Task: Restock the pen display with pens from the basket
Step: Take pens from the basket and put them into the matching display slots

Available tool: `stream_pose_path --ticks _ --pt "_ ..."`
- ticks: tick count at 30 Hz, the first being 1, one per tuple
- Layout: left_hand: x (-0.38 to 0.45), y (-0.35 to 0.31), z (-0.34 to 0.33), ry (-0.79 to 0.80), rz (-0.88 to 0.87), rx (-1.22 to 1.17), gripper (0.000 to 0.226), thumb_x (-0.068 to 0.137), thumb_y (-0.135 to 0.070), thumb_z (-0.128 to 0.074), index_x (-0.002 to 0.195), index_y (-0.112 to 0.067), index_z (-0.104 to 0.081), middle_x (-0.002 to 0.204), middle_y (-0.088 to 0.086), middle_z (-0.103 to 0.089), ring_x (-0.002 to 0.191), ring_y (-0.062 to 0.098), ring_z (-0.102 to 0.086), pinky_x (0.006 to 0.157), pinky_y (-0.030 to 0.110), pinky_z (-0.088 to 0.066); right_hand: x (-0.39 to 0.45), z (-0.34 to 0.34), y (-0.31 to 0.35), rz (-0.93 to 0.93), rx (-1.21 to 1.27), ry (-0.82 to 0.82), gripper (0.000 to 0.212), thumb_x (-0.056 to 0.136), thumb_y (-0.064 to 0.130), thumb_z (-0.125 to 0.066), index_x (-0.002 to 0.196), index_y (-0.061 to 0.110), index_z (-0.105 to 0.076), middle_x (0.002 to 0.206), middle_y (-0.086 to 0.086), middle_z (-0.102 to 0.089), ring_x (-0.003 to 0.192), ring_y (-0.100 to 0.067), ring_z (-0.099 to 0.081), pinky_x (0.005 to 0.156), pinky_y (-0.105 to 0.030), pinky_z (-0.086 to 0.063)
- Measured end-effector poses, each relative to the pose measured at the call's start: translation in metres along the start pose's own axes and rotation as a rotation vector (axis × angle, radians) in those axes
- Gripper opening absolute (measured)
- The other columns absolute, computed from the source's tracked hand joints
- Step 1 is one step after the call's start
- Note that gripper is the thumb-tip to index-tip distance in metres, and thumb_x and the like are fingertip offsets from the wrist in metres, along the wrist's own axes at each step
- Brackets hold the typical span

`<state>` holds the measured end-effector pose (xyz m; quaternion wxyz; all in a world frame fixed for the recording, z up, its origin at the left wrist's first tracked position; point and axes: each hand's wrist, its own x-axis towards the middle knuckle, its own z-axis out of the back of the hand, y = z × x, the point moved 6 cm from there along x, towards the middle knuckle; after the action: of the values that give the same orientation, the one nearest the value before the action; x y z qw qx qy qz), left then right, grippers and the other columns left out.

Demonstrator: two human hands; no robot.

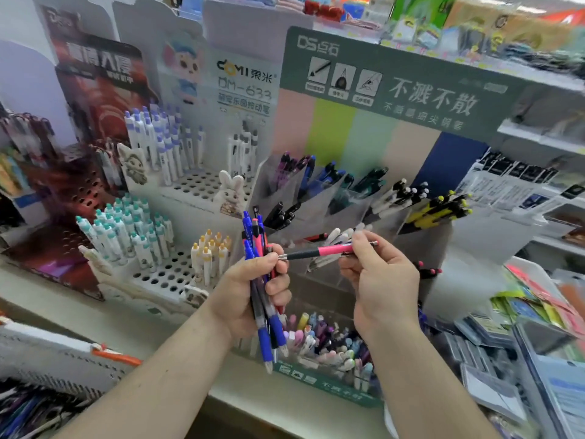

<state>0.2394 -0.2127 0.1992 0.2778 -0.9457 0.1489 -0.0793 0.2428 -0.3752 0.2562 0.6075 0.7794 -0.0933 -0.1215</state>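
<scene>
1. Your left hand (253,289) is curled tight round a bundle of pens (264,280), mostly blue with one or two pink, held upright with the clicker ends up and the tips pointing down toward the shelf.
2. Your right hand (376,280) pinches a single pink pen (329,250) near its clicker end, between thumb and forefinger; the rest of the fingers are loosely curled beneath it.
3. That pink pen lies roughly level, its dark grip and metal tip reaching left until the tip touches your left thumb.
4. Both hands sit in front of the green pen display (364,198), whose clear angled compartments hold purple, blue, green, white, yellow and black pens.
5. Just below your hands, the front tray (323,380) of that display holds pastel pens lying mixed together.
6. A white perforated basket (57,359) with an orange handle sits at the lower left edge.
</scene>
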Motion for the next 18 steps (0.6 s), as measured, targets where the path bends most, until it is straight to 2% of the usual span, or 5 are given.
stream_pose_path --ticks 5,9,13,16,18 --pt "0.017 0.02 -0.03 0.323 0.152 -0.285 0.012 0.091 -0.017 -0.065 0.102 -0.013 -0.063 0.084 0.0 -0.067 0.063 0.011 -0.06 0.062 0.023 -0.047 -0.003 0.02 -0.006 -0.1 0.05 -0.033 0.018 0.1 0.017 -0.058 0.095 0.011 -0.075 0.071 -0.002 -0.065 0.056 -0.011 -0.059 0.06 -0.026 -0.051" --pt "0.029 0.031 -0.043 0.375 0.253 -0.395 0.011 0.093 -0.018 -0.062 0.103 -0.012 -0.062 0.087 0.001 -0.068 0.068 0.012 -0.062 0.066 0.025 -0.047 -0.003 0.032 -0.002 -0.102 0.148 -0.077 0.019 0.101 0.013 -0.053 0.098 0.009 -0.071 0.071 -0.003 -0.064 0.056 -0.012 -0.06 0.058 -0.025 -0.051" --pt "0.039 0.035 -0.04 0.225 0.268 -0.282 0.02 0.074 -0.013 -0.081 0.089 -0.016 -0.067 0.076 -0.005 -0.064 0.053 0.008 -0.055 0.053 0.021 -0.045 0.003 0.064 0.037 0.148 0.204 -0.257 0.017 0.099 0.007 -0.056 0.095 0.01 -0.072 0.069 -0.002 -0.067 0.057 -0.014 -0.061 0.059 -0.023 -0.052" --pt "0.043 0.034 -0.034 0.066 0.199 -0.115 0.05 0.046 -0.012 -0.095 0.082 -0.019 -0.061 0.067 -0.006 -0.057 0.043 0.007 -0.046 0.043 0.021 -0.042 0.0 0.099 0.08 0.479 0.041 -0.472 0.016 0.093 0.008 -0.06 0.086 0.015 -0.072 0.059 0.007 -0.065 0.056 -0.013 -0.059 0.057 -0.021 -0.049" --pt "0.044 0.036 -0.034 0.03 0.177 -0.032 0.059 0.039 -0.014 -0.096 0.083 -0.019 -0.057 0.066 -0.005 -0.055 0.042 0.007 -0.044 0.042 0.021 -0.041 0.0 0.114 0.093 0.621 -0.117 -0.58 0.013 0.089 0.014 -0.061 0.089 0.016 -0.074 0.061 0.009 -0.066 0.059 -0.012 -0.059 0.057 -0.019 -0.047"
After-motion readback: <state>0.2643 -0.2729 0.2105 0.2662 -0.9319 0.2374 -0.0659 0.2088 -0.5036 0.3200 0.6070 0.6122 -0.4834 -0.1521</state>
